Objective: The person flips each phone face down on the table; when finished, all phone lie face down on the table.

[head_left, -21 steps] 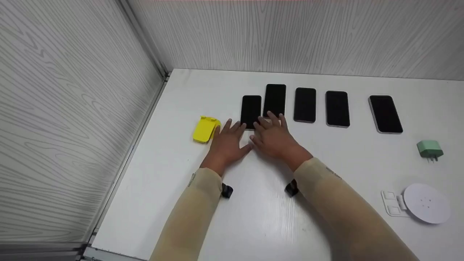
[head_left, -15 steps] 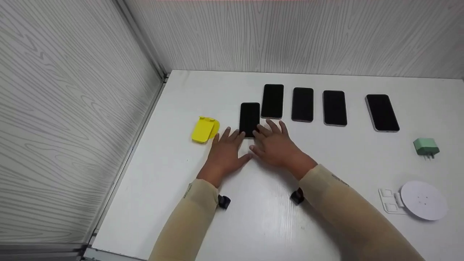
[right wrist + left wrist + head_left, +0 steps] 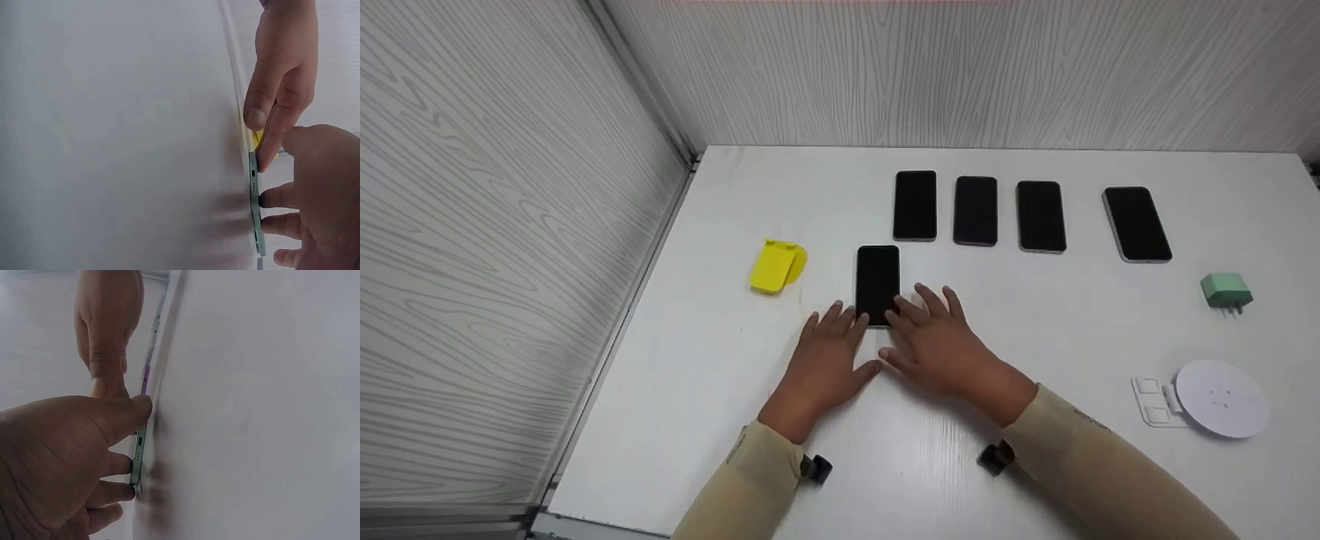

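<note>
A black-screened smartphone (image 3: 877, 281) lies face up on the white table, nearer to me than the row behind it. My left hand (image 3: 823, 369) touches its lower left corner with fingertips, fingers spread and extended. On the opposite side, my right hand (image 3: 949, 358) rests its fingertips on the phone's lower right part. Both thumbs point inward below the phone, with a small gap between them. The phone's pale green bottom edge with its port shows in the left wrist view (image 3: 138, 453) and the right wrist view.
Several other smartphones (image 3: 915, 205) lie face up in a row behind. A yellow folding phone stand (image 3: 772, 268) lies at the left. To the right are a green plug charger (image 3: 1226, 289) and a white stand with a round plate (image 3: 1222, 399). Panel walls border the back and left.
Both hands have drawn the smartphone toward me, out from beside the row. The head view has shifted slightly. The other phones keep their places on the table.
</note>
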A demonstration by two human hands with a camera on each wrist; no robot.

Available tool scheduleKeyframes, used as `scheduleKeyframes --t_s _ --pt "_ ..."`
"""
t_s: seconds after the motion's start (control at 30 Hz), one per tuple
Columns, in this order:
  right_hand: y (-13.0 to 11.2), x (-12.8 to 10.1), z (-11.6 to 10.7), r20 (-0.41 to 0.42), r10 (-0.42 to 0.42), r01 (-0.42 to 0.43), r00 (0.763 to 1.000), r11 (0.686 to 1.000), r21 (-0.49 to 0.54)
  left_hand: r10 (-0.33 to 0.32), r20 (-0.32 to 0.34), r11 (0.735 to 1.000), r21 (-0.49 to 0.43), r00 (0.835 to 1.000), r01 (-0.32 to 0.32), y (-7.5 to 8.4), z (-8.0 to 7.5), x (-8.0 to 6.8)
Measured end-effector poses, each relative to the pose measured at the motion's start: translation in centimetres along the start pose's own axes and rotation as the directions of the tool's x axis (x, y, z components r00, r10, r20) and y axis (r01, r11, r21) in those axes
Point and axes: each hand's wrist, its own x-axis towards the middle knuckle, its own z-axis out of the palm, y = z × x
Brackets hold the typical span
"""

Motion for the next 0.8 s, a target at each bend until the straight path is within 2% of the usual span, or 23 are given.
scheduleKeyframes --t_s 0.3,0.63,0.73,0.8 --pt "-1.4 -3.2 0.3 -0.045 -0.035 0.034 0.998 0.999 -0.024 0.0 -0.002 0.999 0.04 1.0 0.0 2.1 -0.3 -2.9" --pt "-1.7 -6.2 1.2 -0.097 -0.079 0.075 0.992 0.996 -0.048 0.044 -0.02 0.985 0.166 0.999 -0.04 3.7 -0.7 -4.1" --pt "-1.4 -6.1 1.2 -0.119 -0.088 0.086 0.989 0.996 -0.024 0.06 -0.045 0.983 0.176 0.997 -0.051 3.7 -0.5 -4.2" --pt "-0.9 -5.4 1.0 -0.127 -0.071 0.076 0.989 0.997 0.03 0.067 -0.066 0.985 0.161 0.996 -0.055 3.6 -0.3 -4.1"
